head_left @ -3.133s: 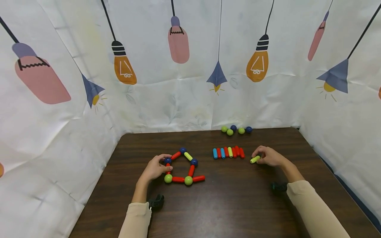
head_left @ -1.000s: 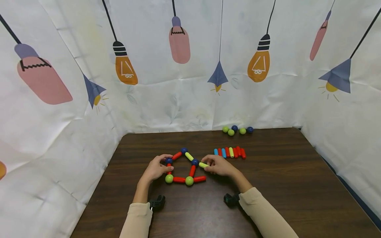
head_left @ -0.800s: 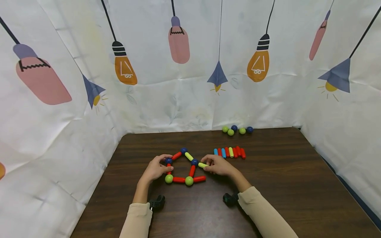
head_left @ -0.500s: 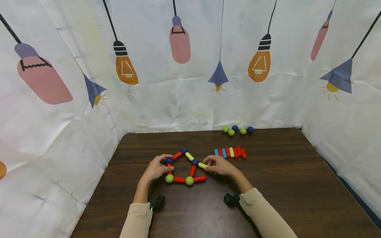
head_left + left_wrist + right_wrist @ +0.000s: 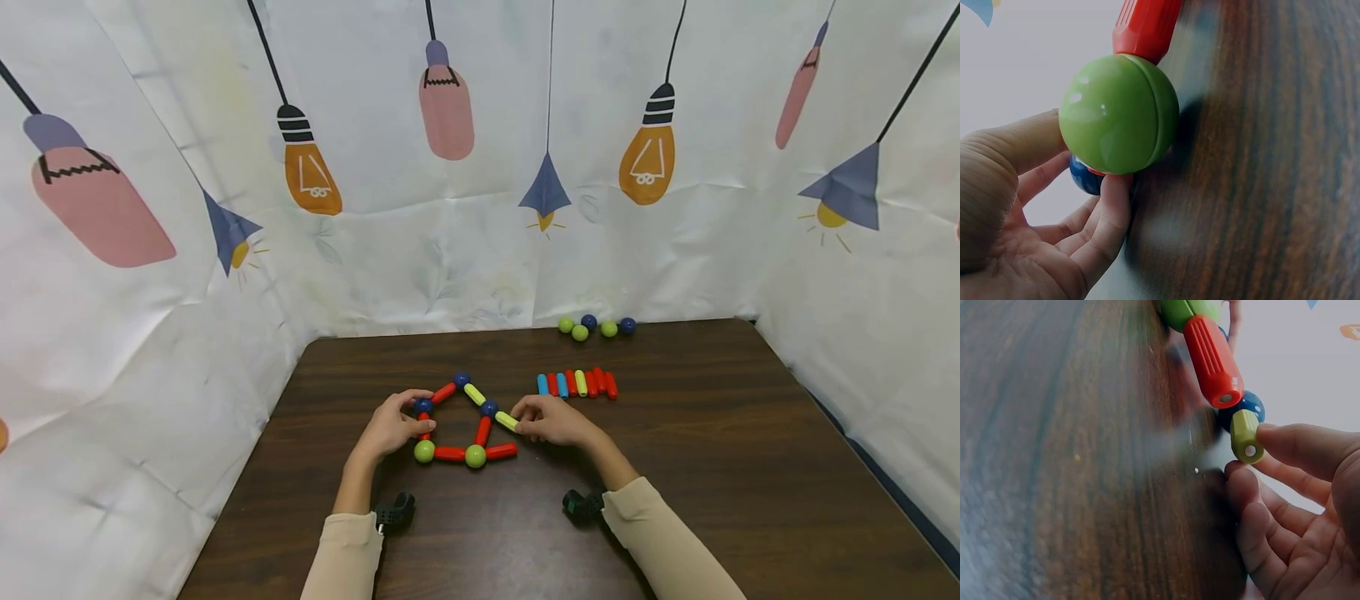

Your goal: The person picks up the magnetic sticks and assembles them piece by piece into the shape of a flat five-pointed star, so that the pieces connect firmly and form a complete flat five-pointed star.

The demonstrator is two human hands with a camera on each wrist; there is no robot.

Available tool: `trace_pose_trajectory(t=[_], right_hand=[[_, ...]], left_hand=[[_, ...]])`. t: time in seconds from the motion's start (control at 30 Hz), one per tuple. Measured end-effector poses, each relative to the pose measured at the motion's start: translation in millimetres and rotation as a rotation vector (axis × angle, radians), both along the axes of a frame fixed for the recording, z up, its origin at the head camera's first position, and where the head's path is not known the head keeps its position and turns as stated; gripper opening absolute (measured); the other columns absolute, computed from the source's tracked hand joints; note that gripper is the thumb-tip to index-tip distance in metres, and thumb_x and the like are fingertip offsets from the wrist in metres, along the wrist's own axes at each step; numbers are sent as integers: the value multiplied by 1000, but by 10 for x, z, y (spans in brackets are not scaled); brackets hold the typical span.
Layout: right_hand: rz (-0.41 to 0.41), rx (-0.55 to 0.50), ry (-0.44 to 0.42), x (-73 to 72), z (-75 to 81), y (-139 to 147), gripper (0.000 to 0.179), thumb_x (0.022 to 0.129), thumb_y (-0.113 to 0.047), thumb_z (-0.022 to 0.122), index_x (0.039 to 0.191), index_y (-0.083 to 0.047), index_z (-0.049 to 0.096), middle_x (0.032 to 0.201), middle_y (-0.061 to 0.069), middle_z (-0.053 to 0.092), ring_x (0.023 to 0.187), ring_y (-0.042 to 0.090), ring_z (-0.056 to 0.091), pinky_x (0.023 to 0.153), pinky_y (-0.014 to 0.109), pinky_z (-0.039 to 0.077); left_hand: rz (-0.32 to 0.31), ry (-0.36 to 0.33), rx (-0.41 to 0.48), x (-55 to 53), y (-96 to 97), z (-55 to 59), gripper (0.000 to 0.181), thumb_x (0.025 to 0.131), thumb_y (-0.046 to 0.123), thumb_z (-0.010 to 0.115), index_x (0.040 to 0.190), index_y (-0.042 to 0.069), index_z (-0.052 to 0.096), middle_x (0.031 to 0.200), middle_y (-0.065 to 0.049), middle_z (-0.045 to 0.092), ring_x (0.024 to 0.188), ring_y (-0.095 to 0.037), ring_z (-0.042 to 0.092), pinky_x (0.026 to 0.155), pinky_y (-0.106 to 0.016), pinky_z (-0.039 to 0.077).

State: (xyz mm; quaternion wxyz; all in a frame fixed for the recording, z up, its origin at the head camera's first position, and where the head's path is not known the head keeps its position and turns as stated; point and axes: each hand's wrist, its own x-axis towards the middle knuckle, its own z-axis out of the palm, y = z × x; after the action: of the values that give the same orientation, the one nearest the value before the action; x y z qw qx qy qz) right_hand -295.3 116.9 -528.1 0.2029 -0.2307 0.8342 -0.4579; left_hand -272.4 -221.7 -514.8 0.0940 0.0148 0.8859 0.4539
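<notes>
On the dark table lies a five-sided frame of magnetic balls and rods. My left hand [image 5: 392,423] holds its left side, where a red rod [image 5: 424,427] joins a blue ball [image 5: 423,406] to a green ball [image 5: 424,452]; in the left wrist view the green ball [image 5: 1116,115] partly hides the fingers. My right hand [image 5: 551,419] pinches a yellow-green magnetic rod [image 5: 507,421] by its outer end. The rod's other end meets the frame's right blue ball [image 5: 489,408]. In the right wrist view, thumb and fingertips are at that rod [image 5: 1246,439].
A red rod [image 5: 502,451] sticks out rightward from the lower right green ball [image 5: 476,456]. Behind the right hand, several red, blue and yellow rods [image 5: 580,383] lie in a row. Several loose green and blue balls [image 5: 588,322] sit at the table's back edge.
My right hand has carried the yellow-green rod leftward to the frame's right blue ball. The rod now touches it and has swung to slope down more steeply to the right. My left hand stays put.
</notes>
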Motion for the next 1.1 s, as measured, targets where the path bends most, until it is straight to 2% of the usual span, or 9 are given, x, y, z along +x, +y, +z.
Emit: trace_pose_trajectory(t=[0.3, 0.53, 0.73, 0.87, 0.97, 1.1], right_hand=[[14, 14, 3, 6, 18, 1, 21, 99, -20, 68, 117, -10, 69, 88, 3, 68, 72, 17, 64, 66, 32, 55], [18, -10, 63, -41, 147, 237, 27, 102, -20, 64, 123, -4, 66, 94, 9, 68, 75, 22, 63, 66, 35, 55], [-121, -46, 150, -230, 319, 633, 28, 102, -17, 64, 124, 0, 66, 99, 13, 66, 75, 28, 63, 62, 35, 53], [-206, -47, 189, -401, 392, 950, 32, 101, -15, 64, 127, 4, 63, 110, 19, 66, 81, 31, 63, 67, 36, 53], [-276, -17, 194, -535, 414, 1182, 36, 101, -16, 65, 131, 4, 60, 121, 22, 64, 88, 35, 65, 71, 37, 54], [-372, 60, 213, -713, 406, 1449, 40, 101, -16, 64, 136, 2, 58, 129, 24, 59, 90, 36, 65, 70, 34, 51]], left_hand=[[3, 4, -2, 6, -10, 7, 51, 89, 21, 81, 137, 22, 64, 144, -21, 52, 87, -21, 66, 69, -33, 50], [11, -8, 12, 12, 0, 11, 51, 88, 21, 82, 137, 22, 64, 144, -20, 52, 86, -21, 66, 69, -33, 50], [8, -3, 12, 26, -1, 11, 52, 88, 22, 82, 136, 22, 65, 145, -21, 52, 84, -21, 66, 67, -33, 50], [7, -2, 7, 26, 2, 10, 51, 88, 22, 82, 137, 21, 65, 144, -21, 52, 84, -21, 66, 67, -33, 49], [8, -2, 6, 21, 1, 5, 51, 89, 22, 81, 136, 22, 65, 144, -21, 52, 84, -21, 66, 68, -33, 49], [13, 5, -2, 25, 0, -2, 51, 88, 22, 82, 136, 22, 65, 143, -21, 53, 84, -21, 65, 68, -33, 49]])
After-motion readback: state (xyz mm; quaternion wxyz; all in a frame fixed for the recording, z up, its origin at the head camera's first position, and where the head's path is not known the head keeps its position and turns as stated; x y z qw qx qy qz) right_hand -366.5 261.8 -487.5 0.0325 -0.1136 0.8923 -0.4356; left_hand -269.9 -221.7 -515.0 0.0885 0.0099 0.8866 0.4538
